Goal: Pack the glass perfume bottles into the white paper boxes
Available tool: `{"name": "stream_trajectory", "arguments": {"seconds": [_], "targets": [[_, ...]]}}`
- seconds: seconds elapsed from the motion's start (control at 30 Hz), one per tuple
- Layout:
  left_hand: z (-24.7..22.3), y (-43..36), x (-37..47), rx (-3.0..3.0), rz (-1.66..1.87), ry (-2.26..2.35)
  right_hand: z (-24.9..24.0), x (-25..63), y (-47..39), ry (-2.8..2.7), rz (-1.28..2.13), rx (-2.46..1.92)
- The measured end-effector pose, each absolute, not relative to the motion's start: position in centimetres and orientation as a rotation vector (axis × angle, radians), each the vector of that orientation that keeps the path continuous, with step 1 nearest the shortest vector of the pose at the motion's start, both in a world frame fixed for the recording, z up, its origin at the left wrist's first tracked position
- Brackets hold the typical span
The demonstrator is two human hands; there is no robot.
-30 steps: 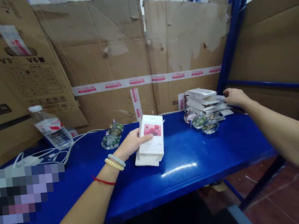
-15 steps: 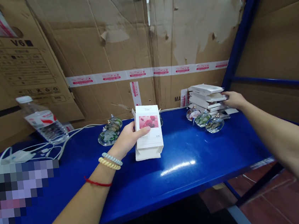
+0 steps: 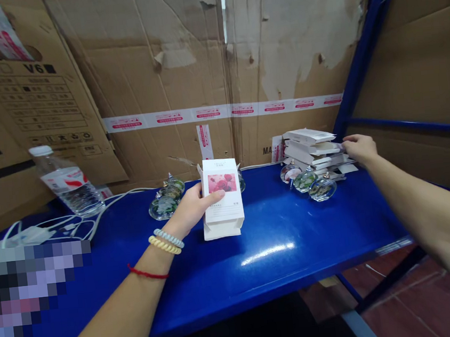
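Note:
My left hand (image 3: pixel 194 206) grips an upright white carton (image 3: pixel 224 209) with a pink rose picture, its thumb across the front. Side flaps stand out at the carton's top. My right hand (image 3: pixel 362 148) is at the right edge of a stack of flattened white cartons (image 3: pixel 309 137), its fingers closed at the edge of one in the middle of the pile. The fingertips are partly hidden. Small glass bottles with green contents (image 3: pixel 305 180) stand before the stack. More such bottles (image 3: pixel 164 204) are left of my left hand, and another (image 3: pixel 242 181) is partly hidden behind the upright carton.
A clear water bottle (image 3: pixel 70 187) leans at the left beside white cables and a power strip (image 3: pixel 31 236). Large cardboard sheets (image 3: pixel 159 79) wall the back of the blue shelf (image 3: pixel 281 280). A blue post (image 3: pixel 365 52) rises at the right.
My right hand has drawn slightly to the right at the stack's edge. My left hand keeps its hold on the carton. The view has shifted a little.

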State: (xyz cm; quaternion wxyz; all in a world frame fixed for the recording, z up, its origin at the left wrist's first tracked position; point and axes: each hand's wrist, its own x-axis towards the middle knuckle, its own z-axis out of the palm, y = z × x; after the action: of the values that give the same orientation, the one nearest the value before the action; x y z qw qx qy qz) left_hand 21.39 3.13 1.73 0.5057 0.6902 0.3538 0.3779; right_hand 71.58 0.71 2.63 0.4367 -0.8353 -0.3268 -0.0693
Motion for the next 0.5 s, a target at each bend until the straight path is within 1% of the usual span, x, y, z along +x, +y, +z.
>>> {"name": "stream_trajectory", "arguments": {"seconds": [0.2, 0.37, 0.5], "targets": [[2.0, 4.1, 20.4, 1.584, 1.018, 0.895, 3.8, 71.6, 0.6, -0.791, -0.252, -1.954], [1.9, 4.1, 20.5, 1.512, 1.074, 0.878, 4.8, 71.4, -0.5, -0.928, -0.250, -2.025], [2.0, 3.7, 20.7, 1.521, 1.067, 0.877, 4.3, 71.9, -0.2, -0.902, -0.250, -2.107]]}}
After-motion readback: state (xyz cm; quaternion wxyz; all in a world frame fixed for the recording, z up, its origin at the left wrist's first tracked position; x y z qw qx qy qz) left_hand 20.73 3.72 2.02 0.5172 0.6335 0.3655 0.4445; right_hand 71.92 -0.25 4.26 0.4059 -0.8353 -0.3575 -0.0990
